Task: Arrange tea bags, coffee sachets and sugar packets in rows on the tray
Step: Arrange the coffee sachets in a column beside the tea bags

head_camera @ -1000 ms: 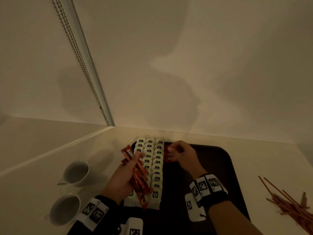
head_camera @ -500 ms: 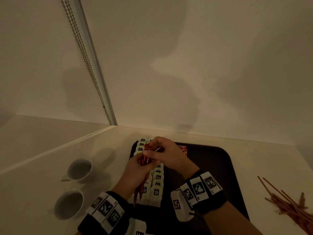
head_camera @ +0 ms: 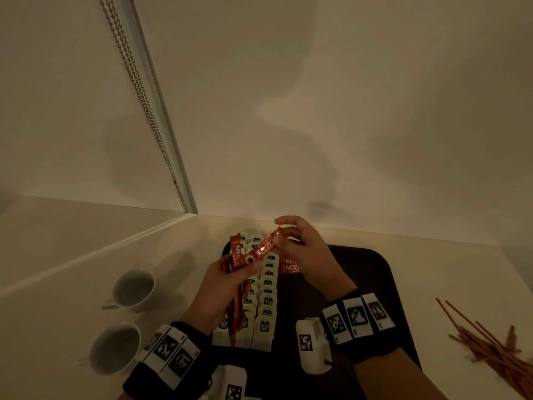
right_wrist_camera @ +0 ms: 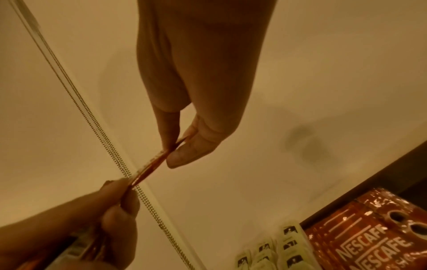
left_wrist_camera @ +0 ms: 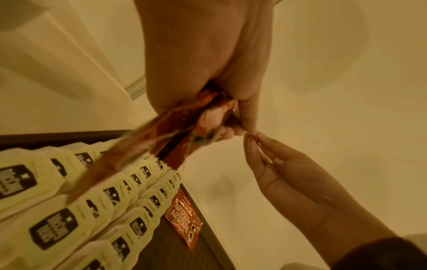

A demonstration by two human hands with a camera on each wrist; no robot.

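Nearest on the dark tray [head_camera: 383, 298], three rows of white tea bags [head_camera: 266, 301] run along its left side from the near edge toward the wall. Above those rows the left hand [head_camera: 222, 287] has its fingers curled round a bundle of red coffee sachets [head_camera: 235, 307], whose lower ends hang over the tea bags. Beyond it the right hand [head_camera: 305, 252] pinches the far end of one coffee sachet [head_camera: 265, 248] between thumb and forefinger, the other fingers loosely spread; its near end sits in the left hand's grip. Two placed sachets [head_camera: 291, 265] lie flat on the tray just right of the tea bags, near its far edge. Left of the tray stand two white cups [head_camera: 134, 290]; right of it lies a heap of thin brown sticks [head_camera: 490, 347].
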